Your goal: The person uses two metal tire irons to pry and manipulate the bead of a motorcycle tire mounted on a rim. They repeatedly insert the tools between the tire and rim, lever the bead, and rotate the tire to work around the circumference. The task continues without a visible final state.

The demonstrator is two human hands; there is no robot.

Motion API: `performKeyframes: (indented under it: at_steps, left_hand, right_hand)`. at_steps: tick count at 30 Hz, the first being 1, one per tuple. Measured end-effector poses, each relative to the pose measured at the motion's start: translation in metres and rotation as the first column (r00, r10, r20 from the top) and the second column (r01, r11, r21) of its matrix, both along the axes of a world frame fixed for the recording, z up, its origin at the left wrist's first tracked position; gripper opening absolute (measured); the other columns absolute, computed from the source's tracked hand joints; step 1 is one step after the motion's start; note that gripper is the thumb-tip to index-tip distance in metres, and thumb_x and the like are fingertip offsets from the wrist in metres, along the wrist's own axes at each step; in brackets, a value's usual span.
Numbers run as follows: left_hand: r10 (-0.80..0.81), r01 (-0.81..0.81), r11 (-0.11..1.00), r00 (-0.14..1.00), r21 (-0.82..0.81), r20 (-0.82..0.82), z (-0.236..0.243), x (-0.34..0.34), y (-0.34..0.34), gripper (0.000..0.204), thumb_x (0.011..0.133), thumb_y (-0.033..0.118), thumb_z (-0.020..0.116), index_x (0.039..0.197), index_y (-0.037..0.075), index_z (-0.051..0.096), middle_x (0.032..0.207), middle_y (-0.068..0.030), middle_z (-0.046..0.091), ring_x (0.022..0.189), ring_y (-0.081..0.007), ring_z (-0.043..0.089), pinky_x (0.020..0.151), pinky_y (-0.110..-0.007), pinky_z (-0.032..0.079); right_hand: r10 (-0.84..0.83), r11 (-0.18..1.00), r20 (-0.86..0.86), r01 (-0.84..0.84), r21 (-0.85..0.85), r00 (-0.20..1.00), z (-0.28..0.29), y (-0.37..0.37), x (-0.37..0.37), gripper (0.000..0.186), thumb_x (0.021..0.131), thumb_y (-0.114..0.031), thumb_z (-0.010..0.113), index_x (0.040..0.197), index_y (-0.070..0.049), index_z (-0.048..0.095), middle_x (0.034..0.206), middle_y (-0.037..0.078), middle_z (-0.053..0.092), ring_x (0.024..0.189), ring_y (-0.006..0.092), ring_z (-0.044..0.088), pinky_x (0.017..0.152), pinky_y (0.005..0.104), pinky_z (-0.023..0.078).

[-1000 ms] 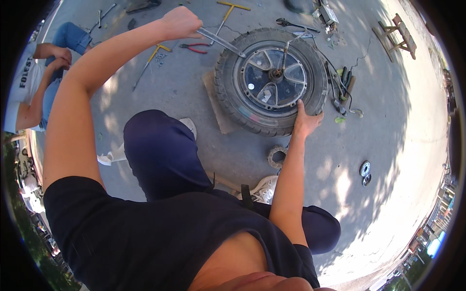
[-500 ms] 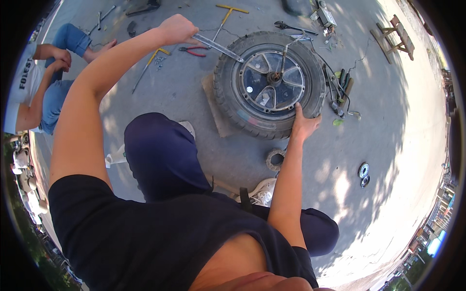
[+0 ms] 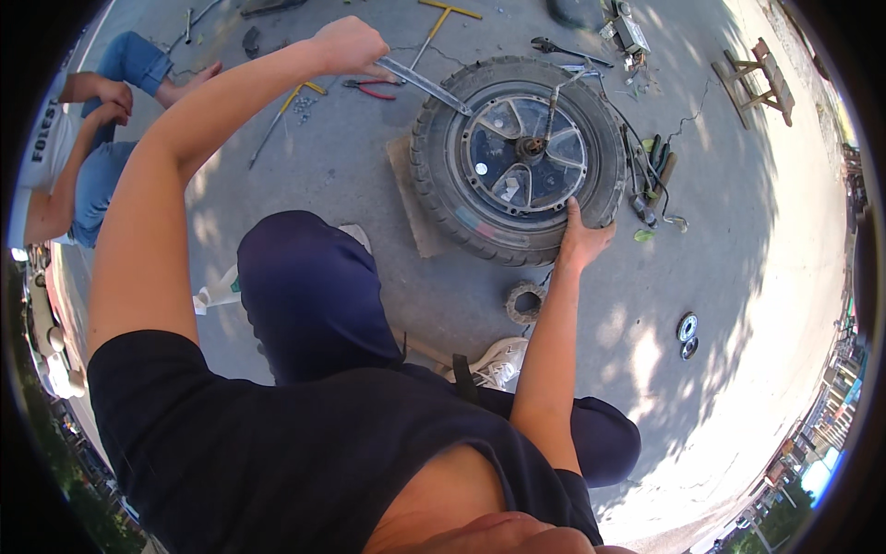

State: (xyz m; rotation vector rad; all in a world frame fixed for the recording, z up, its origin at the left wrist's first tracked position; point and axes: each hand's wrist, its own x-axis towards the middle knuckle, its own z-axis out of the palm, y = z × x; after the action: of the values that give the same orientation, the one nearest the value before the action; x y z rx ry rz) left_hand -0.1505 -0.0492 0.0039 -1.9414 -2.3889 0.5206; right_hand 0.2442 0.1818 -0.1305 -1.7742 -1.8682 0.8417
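A wheel with a black tyre (image 3: 443, 198) and a spoked metal hub (image 3: 529, 152) lies flat in front of me. My left hand (image 3: 353, 46) is closed round one end of a flat metal tyre lever (image 3: 420, 81). The lever slants down to the right, its far tip at the rim's upper-left edge, where tyre and rim meet. On the tyre's near right side rests my right hand (image 3: 586, 242), gripping the sidewall, thumb on top near the rim and fingers over the outer tread. A cable (image 3: 614, 106) runs from the hub's axle over the tyre.
Under the wheel is a flat board (image 3: 411, 198). Around lie yellow T-handle wrenches (image 3: 434, 37), red pliers (image 3: 369, 88), an adjustable wrench (image 3: 572, 51), more tools (image 3: 660, 175), a ring-shaped part (image 3: 525, 302) and two small round parts (image 3: 688, 334). A person (image 3: 88, 152) sits at left; a wooden stool (image 3: 761, 83) stands at right.
The view has shifted slightly, so the scene sits a little to the right. Both hands keep their grips, and the lever tip stays at the rim's edge.
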Motion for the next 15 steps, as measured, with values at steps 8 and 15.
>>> performKeyframes:
  at_steps: [8, 15]
  left_hand:
    - [0.144, -0.161, 0.977, 0.982, 0.143, 0.125, -0.059, 0.005, -0.046, 0.057, 0.083, 0.061, 0.057, 0.073, 0.005, 0.064, 0.059, -0.0129, 0.06, 0.062, -0.0331, 0.062, 0.058, -0.043, 0.049]
    - [0.177, -0.205, 0.96, 0.972, 0.192, 0.155, -0.092, 0.006, -0.058, 0.053, 0.085, 0.059, 0.057, 0.078, 0.007, 0.065, 0.06, -0.0118, 0.06, 0.061, -0.0313, 0.062, 0.056, -0.042, 0.048]
  right_hand:
    - [0.029, 0.999, -0.038, -0.028, 0.023, 0.999, 0.001, 0.0, 0.001, 0.114, 0.062, -0.05, 0.085, 0.141, 0.008, 0.027, 0.137, 0.03, 0.037, 0.127, 0.0438, 0.039, 0.103, 0.0492, 0.039]
    - [0.012, 1.0, 0.002, -0.012, -0.006, 1.0, 0.007, 0.0, 0.0, 0.111, 0.063, -0.045, 0.086, 0.14, 0.009, 0.027, 0.138, 0.03, 0.036, 0.131, 0.0417, 0.036, 0.107, 0.0476, 0.036]
